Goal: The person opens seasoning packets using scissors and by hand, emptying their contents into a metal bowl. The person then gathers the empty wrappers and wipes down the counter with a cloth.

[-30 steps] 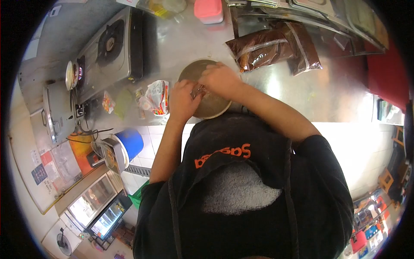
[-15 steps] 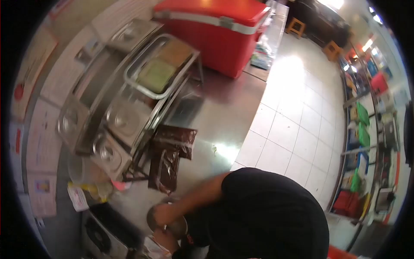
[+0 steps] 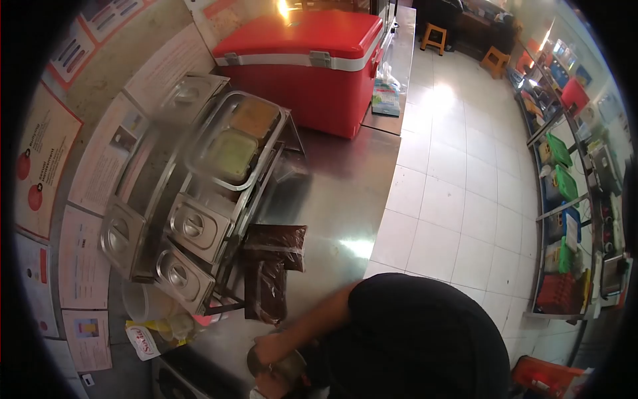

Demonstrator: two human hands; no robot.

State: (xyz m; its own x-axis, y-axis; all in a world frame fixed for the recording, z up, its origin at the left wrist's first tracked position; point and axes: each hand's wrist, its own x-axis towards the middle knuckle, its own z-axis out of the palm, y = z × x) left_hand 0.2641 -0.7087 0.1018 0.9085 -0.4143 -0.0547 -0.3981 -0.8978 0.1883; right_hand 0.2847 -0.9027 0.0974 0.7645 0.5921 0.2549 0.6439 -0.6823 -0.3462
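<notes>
My right hand (image 3: 267, 348) is closed over a round metal vessel (image 3: 292, 367) at the bottom of the view. My left hand (image 3: 269, 384) is close beside it, nearer the bottom edge, with its fingers curled. What either hand grips is too small and dim to make out. Just above my hands, a clear-wrapped dark brown packet (image 3: 266, 292) lies on the steel counter (image 3: 332, 206). It touches a second brown packet (image 3: 278, 245), which lies crosswise behind it.
Steel pans with knobbed lids (image 3: 193, 226) stand in a rack on the left. A tray (image 3: 232, 96) above holds green and orange-brown tubs. A red cooler box (image 3: 306, 86) sits at the back. Low left are a "Sovia"-like labelled pouch (image 3: 143, 340) and a black-topped appliance (image 3: 189, 376).
The whole view has shifted, so the counter things and my hands appear lower. My hands stay together at the round vessel, and the packets lie as before.
</notes>
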